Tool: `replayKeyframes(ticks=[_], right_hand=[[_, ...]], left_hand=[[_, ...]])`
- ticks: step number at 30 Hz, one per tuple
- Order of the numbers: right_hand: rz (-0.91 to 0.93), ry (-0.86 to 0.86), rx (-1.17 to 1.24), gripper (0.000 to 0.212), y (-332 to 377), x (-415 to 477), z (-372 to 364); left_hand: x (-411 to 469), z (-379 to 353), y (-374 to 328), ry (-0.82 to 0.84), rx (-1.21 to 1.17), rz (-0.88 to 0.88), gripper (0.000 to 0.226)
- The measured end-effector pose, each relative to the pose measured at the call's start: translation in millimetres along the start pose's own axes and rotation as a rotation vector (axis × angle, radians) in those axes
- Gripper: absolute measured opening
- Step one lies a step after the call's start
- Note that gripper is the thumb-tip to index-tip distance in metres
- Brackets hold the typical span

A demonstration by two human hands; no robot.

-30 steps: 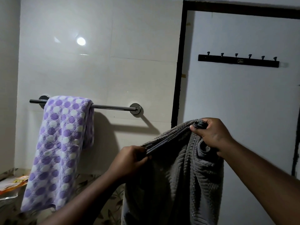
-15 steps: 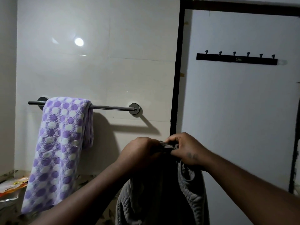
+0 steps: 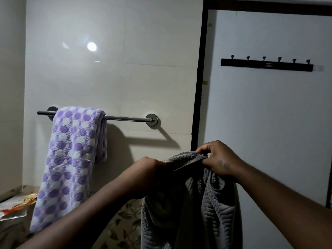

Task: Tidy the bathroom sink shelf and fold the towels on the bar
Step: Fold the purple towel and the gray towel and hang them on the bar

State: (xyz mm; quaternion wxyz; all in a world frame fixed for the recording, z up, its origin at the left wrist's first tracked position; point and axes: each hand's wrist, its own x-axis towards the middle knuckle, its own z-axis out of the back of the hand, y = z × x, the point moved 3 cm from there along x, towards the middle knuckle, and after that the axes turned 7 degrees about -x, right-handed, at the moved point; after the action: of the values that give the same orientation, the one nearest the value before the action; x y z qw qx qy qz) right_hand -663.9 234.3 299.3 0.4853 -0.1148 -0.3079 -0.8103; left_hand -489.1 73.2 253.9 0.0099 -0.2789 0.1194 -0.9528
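Two towels are in view. One grey towel (image 3: 190,209) with a ribbed weave hangs in the air in front of the person, held up by both hands at its top edge; its folded layers drop straight down below the hands and run out of the bottom of the frame. The left hand (image 3: 150,175) is closed in a fist around the left end of that top edge, knuckles toward the camera. The right hand (image 3: 220,160) pinches the right end of the edge between thumb and fingers, with the bunched hem showing just above the thumb. The two hands are near each other, with a short stretch of hem between them. The second towel, purple (image 3: 71,162) with lilac and white dots, hangs folded over the left part of one chrome bar (image 3: 129,119) fixed to the tiled wall (image 3: 125,87); its front flap reaches down well below the bar, and a shorter flap shows behind it. The bar has two round mounts, one at each end, and its right half is bare. On the white door (image 3: 269,123) to the right, one black hook rail (image 3: 266,64) carries six small hooks in a row. At the lower left, on a ledge, lies one shiny packet (image 3: 16,205) with orange print.
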Motion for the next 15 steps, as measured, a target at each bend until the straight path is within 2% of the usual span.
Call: replayKeyframes(ticks=[3, 4, 6, 10, 11, 13, 15], right_hand=[[-0.005, -0.018, 0.027, 0.019, -5.2, 1.3, 7.8], [-0.009, -0.023, 0.041, 0.02, -7.2, 1.5, 10.5], [-0.016, -0.017, 0.041, 0.025, -10.3, 1.7, 14.3], [-0.035, -0.01, 0.043, 0.03, -18.9, 3.3, 21.3], [-0.045, -0.019, 0.052, 0.03, -22.6, 4.0, 24.1], [-0.065, -0.04, 0.066, 0.029, -31.0, 5.5, 29.9], [-0.082, -0.049, 0.082, 0.028, -37.6, 6.5, 32.9]], left_hand=[[-5.9, 3.4, 2.3, -0.112, -0.186, 0.004, 0.037], [-7.7, 4.5, 3.6, -0.138, -0.224, 0.018, 0.04], [-10.4, 5.4, 7.3, -0.119, -0.204, 0.019, 0.032], [-16.3, 7.8, 20.5, 0.059, 0.0, -0.052, 0.006], [-18.9, 7.4, 25.2, 0.097, 0.03, -0.068, 0.006], [-25.2, 6.7, 34.6, 0.104, 0.035, -0.089, 0.021], [-33.2, 9.8, 41.1, -0.012, -0.082, -0.08, 0.041]])
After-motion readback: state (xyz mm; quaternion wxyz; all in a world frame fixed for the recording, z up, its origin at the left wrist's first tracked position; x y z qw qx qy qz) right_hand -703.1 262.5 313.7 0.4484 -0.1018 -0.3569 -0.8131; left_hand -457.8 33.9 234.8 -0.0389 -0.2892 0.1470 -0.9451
